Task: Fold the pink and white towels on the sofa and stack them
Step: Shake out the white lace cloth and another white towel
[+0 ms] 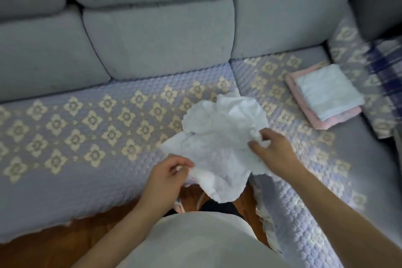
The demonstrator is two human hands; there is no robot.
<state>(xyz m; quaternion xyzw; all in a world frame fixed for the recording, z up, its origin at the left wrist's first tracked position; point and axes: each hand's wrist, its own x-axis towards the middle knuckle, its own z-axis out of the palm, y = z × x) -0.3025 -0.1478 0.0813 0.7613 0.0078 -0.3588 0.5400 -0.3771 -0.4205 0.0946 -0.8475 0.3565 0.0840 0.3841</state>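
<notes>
Both hands are on the crumpled white towel [221,141]: left hand [167,177] pinches its near-left edge, right hand [272,150] grips a bunched right corner. It lies rumpled at the sofa [152,39] seat's front edge, partly hanging over. Well to the right, a folded white towel [328,93] sits atop a folded pink towel [322,122] on the patterned cover [76,119].

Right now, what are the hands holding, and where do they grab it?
Both hands hold the crumpled white towel. The left hand pinches its near-left edge; the right hand pinches its right edge.
</notes>
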